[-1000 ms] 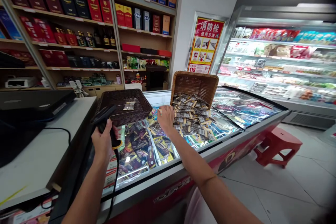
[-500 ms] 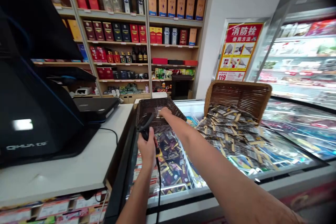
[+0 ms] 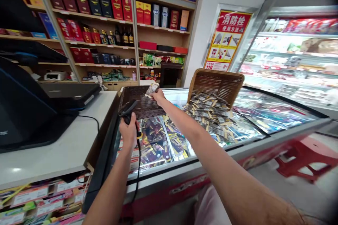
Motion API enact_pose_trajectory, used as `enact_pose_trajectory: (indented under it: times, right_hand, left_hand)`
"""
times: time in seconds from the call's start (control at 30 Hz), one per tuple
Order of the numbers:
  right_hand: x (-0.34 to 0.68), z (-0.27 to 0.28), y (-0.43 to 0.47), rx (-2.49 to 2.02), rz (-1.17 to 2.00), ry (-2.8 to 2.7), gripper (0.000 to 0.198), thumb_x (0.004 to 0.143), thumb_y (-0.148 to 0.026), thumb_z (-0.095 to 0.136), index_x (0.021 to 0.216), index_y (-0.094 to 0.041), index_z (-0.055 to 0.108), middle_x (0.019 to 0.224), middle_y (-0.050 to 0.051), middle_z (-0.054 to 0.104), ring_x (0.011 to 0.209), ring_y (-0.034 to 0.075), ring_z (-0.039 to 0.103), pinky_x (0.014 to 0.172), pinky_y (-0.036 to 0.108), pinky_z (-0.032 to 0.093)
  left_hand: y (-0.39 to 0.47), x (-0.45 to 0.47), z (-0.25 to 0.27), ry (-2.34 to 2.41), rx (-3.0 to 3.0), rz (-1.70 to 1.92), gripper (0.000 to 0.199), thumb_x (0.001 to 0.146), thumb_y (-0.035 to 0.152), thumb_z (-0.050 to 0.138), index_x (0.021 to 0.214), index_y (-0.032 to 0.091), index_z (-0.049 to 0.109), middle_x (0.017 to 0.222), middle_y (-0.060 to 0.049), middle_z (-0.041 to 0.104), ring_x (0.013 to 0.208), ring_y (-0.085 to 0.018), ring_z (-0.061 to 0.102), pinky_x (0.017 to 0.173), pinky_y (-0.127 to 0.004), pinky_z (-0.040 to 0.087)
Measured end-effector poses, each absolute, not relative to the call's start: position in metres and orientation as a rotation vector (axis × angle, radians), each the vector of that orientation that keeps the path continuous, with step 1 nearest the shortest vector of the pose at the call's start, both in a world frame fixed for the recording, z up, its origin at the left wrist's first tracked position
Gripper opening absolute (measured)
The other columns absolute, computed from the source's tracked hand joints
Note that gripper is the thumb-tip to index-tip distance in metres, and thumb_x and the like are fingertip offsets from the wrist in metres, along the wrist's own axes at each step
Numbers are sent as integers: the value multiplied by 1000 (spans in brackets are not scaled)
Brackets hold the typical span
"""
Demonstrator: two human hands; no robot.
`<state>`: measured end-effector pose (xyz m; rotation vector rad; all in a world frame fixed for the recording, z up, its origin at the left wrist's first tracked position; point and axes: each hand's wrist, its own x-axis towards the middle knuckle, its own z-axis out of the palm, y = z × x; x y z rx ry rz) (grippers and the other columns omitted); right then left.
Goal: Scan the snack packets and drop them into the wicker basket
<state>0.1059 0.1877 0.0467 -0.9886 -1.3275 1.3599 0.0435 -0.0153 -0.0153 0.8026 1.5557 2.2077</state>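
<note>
My left hand (image 3: 129,129) is wrapped round the handle of a black barcode scanner (image 3: 127,109), whose cable hangs down over the freezer front. In my right hand (image 3: 158,97) is a small clear-and-brown packet (image 3: 152,90), pinched by its lower end. That hand is raised above a dark brown woven basket (image 3: 132,93), which lies on the freezer's glass top. To the right, a lighter wicker basket (image 3: 215,77) is tipped on its side, and a heap of similar packets (image 3: 211,110) spills from its mouth onto the glass.
A white counter (image 3: 66,137) with a black checkout terminal (image 3: 29,112) stands at left. Wrapped ice creams (image 3: 154,140) show through the freezer's glass. A red stool (image 3: 308,158) is on the floor at right. Shelves of boxed bottles (image 3: 105,3) line the back wall.
My right hand has come up from the dark basket and the packet in it now shows clearly. The scanner stays in my left hand. The view has tilted down and turned right.
</note>
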Motion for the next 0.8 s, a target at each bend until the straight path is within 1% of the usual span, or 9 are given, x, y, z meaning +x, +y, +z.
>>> enact_pose_trajectory:
  times: [0.07, 0.17, 0.23, 0.3, 0.37, 0.4, 0.5, 0.63, 0.8]
  right_hand:
    - [136, 50, 172, -919, 1419, -1228, 39, 85, -7, 74, 114, -21, 52, 79, -7, 64, 54, 7, 62, 56, 20, 59]
    - [193, 42, 136, -771, 1514, -1130, 29, 91, -25, 71, 111, -24, 49, 82, -6, 63, 56, 9, 67, 57, 22, 60]
    - [232, 31, 112, -796, 1517, -1058, 26, 94, -41, 67, 104, -24, 50, 76, -6, 57, 54, 12, 67, 50, 21, 54]
    - [268, 20, 92, -876, 1450, -1018, 31, 95, -50, 64, 95, -23, 49, 67, -7, 50, 50, 13, 64, 42, 21, 43]
    - [297, 11, 78, -951, 1344, -1021, 32, 94, -51, 62, 86, -24, 48, 59, -8, 45, 47, 13, 58, 40, 22, 33]
    - [309, 8, 73, -979, 1295, -1029, 32, 94, -50, 62, 82, -24, 48, 56, -8, 43, 46, 13, 55, 41, 22, 31]
    - [336, 4, 63, -1025, 1184, -1038, 37, 91, -48, 64, 70, -25, 44, 49, -8, 41, 46, 12, 46, 48, 24, 33]
    - [356, 4, 50, -1054, 1122, -1039, 44, 91, -47, 64, 62, -26, 39, 47, -8, 39, 47, 12, 41, 52, 26, 35]
    - [364, -4, 38, -1046, 1166, -1011, 49, 88, -53, 69, 62, -27, 36, 47, -8, 36, 47, 12, 42, 53, 27, 37]
  left_hand:
    - [-13, 44, -15, 1555, 868, 2169, 47, 75, 64, 76, 75, 24, 53, 53, 7, 54, 38, -11, 46, 38, -24, 37]
    - [-12, 50, -12, 1541, 966, 2072, 49, 71, 64, 80, 74, 24, 52, 55, 6, 54, 39, -11, 47, 37, -24, 37]
    - [-17, 58, -5, 1488, 1072, 1955, 48, 70, 62, 82, 76, 24, 54, 58, 5, 56, 40, -11, 48, 37, -24, 37]
    - [-25, 69, 6, 1425, 1217, 1773, 46, 69, 59, 84, 75, 23, 57, 58, 4, 56, 41, -11, 48, 38, -24, 38]
    - [-37, 83, 20, 1393, 1362, 1560, 46, 67, 59, 86, 69, 23, 58, 54, 3, 55, 41, -12, 46, 39, -24, 38]
    - [-43, 91, 27, 1388, 1424, 1458, 47, 66, 59, 88, 64, 23, 57, 51, 2, 54, 41, -12, 46, 40, -24, 39]
    - [-63, 115, 39, 1424, 1432, 1269, 51, 59, 62, 91, 57, 24, 58, 44, 0, 51, 39, -14, 45, 38, -26, 37]
    - [-84, 142, 35, 1487, 1323, 1271, 51, 50, 63, 94, 59, 24, 62, 43, 0, 52, 37, -15, 44, 35, -26, 34]
    - [-97, 159, 22, 1540, 1483, 1260, 50, 62, 68, 86, 63, 24, 63, 47, -1, 55, 40, -16, 48, 37, -26, 37]
